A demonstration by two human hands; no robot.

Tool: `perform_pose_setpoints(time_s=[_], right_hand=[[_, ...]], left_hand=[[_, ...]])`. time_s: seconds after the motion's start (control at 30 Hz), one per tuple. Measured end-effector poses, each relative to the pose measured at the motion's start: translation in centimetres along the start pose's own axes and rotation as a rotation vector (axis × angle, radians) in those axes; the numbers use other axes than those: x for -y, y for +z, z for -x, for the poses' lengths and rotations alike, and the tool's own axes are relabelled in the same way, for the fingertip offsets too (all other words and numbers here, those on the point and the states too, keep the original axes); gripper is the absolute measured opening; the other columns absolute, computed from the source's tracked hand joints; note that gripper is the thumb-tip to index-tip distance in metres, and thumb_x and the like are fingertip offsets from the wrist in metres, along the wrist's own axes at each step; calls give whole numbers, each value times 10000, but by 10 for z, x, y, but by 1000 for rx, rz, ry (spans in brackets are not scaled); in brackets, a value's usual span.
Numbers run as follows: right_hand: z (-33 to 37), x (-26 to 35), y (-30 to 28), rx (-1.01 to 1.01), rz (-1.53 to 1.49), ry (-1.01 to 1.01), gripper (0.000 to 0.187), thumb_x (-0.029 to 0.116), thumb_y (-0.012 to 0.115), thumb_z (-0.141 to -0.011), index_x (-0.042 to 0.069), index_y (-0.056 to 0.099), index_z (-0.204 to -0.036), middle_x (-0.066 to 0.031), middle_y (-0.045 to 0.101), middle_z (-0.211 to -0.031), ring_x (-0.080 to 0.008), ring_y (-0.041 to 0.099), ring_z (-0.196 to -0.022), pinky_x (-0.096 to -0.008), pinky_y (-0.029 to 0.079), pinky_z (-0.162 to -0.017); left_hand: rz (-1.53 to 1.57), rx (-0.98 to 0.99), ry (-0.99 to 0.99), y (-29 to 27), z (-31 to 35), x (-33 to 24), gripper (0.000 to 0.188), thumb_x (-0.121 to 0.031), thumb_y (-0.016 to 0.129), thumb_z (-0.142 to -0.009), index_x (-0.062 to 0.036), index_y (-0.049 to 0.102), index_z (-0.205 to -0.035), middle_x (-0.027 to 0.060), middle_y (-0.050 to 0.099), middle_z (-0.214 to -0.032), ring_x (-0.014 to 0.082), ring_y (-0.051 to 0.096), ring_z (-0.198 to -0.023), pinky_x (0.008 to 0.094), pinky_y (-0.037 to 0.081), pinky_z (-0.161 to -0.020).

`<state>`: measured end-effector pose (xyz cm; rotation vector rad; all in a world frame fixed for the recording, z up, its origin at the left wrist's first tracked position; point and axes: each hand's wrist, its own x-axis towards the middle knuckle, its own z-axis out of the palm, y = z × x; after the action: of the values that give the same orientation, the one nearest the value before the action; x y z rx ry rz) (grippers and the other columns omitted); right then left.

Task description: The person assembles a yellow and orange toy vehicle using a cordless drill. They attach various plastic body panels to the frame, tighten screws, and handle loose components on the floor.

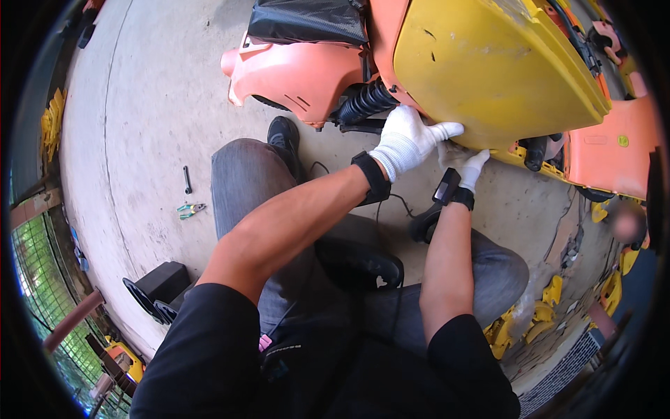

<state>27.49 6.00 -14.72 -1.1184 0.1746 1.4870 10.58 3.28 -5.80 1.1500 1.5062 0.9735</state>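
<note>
A broad, smooth yellow plastic panel (488, 63) sits at the top of the view, right of centre, against the coral body of a small vehicle. Its face bulges gently and tapers toward a rounded lower edge; dark nicks and pale scuffs mark the surface.

The left hand (408, 142), in a white knit glove with a ribbed cuff, is at that lower edge, thumb stretched out along it; its other fingers are hidden, so I cannot tell whether they pinch the rim. The right hand (474, 170), gloved alike, is just beside it, thumb raised to the edge and fingers reaching below the panel, where shadow and overlap hide whether they are closed on anything. Black bands circle both wrists, the right one bearing a small boxy module (447, 186).

Left of the panel, a ribbed black shock absorber (366, 102) slants beside a rounded coral fender (296, 77) with slits, under a black, finely textured cover (307, 21). To the right is a flatter coral body panel (607, 150).

On the gritty concrete floor (150, 112), a slim dark wrench (187, 179) lies near green-handled pliers (191, 210), left of a knee in faded grey denim. Farther out, curved yellow plastic pieces (534, 318) are heaped at lower right, and wire mesh fencing (38, 258) bends along the left rim.
</note>
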Motion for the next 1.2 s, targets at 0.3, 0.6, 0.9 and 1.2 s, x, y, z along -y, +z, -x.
perform_pose_setpoints(time_s=[0.3,0.6,0.9,1.2], right_hand=[[-2,14,-12,17,3,98,750,619,427,-901,-18,422,-1297,-245,464,-1322,-400,500,-1198,-608,453,-974],[23,126,-20,-318,671,-585,188,199,644,-902,20,588,-902,-55,595,-705,-137,569,-540,-275,499,-468],[-95,267,-38,-273,1836,-756,726,561,662,-814,-86,631,-1142,-256,679,-1080,-345,645,-1046,-363,465,-931],[-136,260,-35,16,1309,-345,420,317,694,-876,8,609,-1148,-115,671,-979,-213,668,-796,-318,553,-692]], left_hand=[[-41,42,43,4,-5,12,689,-435,804,-778,56,562,-1196,215,683,-1084,322,653,-1021,368,504,-878],[12,-76,260,4,-6,30,572,-412,766,-822,45,600,-1123,202,701,-994,334,676,-931,380,521,-824],[111,24,171,3,-5,15,615,-289,801,-814,52,509,-1234,175,659,-1104,265,625,-1006,361,490,-894],[191,68,94,0,1,12,657,-124,808,-799,23,413,-1304,120,581,-1215,186,581,-1081,335,512,-916]])
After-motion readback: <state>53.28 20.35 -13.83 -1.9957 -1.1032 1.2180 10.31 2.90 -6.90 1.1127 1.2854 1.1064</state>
